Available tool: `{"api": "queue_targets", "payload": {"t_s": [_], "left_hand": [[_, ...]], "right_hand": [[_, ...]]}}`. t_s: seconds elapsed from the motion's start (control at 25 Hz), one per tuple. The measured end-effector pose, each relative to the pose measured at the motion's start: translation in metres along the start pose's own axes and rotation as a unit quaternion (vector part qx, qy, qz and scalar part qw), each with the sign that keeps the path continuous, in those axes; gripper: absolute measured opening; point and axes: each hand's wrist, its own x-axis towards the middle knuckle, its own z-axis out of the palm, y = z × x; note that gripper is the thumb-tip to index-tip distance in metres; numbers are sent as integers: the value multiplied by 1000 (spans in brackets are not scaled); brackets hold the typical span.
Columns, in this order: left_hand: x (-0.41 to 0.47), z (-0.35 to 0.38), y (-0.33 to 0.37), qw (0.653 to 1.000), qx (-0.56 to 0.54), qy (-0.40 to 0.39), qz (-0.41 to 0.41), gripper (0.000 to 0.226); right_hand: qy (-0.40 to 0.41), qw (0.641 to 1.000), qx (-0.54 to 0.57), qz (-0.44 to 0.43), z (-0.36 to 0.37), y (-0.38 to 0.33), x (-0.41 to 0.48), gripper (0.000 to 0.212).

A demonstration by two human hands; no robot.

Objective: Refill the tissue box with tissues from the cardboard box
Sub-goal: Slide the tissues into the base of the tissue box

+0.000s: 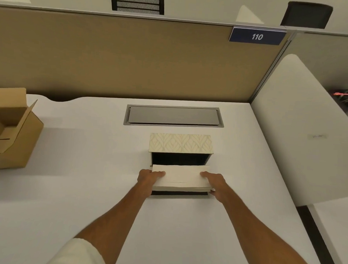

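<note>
A cream tissue box (181,143) with a leaf pattern lies on its side in the middle of the white desk, its dark open side facing me. A white stack of tissues (180,177) is held level in front of that opening, its far edge just at the opening. My left hand (149,177) grips the stack's left end and my right hand (214,183) grips its right end. A dark flap of the box shows under the stack. The open brown cardboard box (10,131) stands at the desk's left edge; its inside looks bare from here.
A grey cable hatch (174,116) is set into the desk (86,167) behind the tissue box. A tan partition (132,59) with a blue "110" sign (257,36) closes the far side. A white divider (302,128) rises on the right.
</note>
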Motion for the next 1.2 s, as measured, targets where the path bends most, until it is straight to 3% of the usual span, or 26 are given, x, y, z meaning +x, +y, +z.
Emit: {"api": "queue_targets", "payload": {"t_s": [0.4, 0.64, 0.88, 1.2], "left_hand": [[-2, 0, -8, 996, 67, 52, 39, 63], [-10, 2, -9, 979, 164, 62, 106, 61], [-16, 4, -4, 980, 161, 65, 93, 58], [-18, 7, -1, 977, 182, 54, 94, 64]], "right_hand": [[37, 993, -109, -26, 6, 3, 8, 51], [36, 985, -154, -71, 7, 7, 3, 52], [62, 965, -229, -108, 7, 4, -5, 55], [38, 945, -306, -110, 9, 1, -14, 63]]}}
